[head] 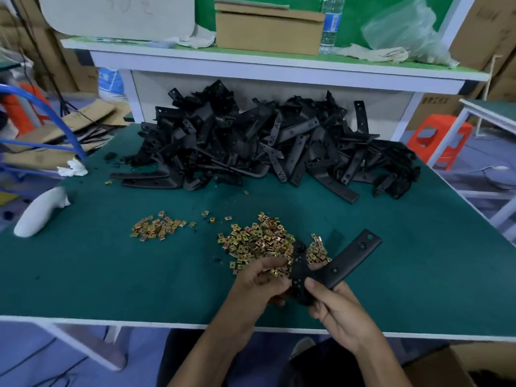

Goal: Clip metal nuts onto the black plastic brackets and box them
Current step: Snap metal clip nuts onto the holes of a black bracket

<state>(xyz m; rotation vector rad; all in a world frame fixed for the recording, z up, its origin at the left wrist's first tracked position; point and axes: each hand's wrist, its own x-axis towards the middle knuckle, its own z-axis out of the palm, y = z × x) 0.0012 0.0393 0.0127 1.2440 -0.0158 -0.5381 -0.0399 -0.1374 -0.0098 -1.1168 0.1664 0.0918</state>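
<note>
Holding the black bracket point(343, 261) at its bend in the closed right grip point(335, 305), above the front edge of the counter point(111, 289), steadied for clipping. Pinching what looks like a nut point(275, 272) at its short arm with the curled left grip point(259, 277); nut pile point(259, 241) just behind, within easy reach.

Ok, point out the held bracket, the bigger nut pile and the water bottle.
held bracket point(351, 256): head view, on its long flat arm.
bigger nut pile point(258, 241): head view, on the middle of the heap.
water bottle point(331, 23): head view, on its blue label.
</note>
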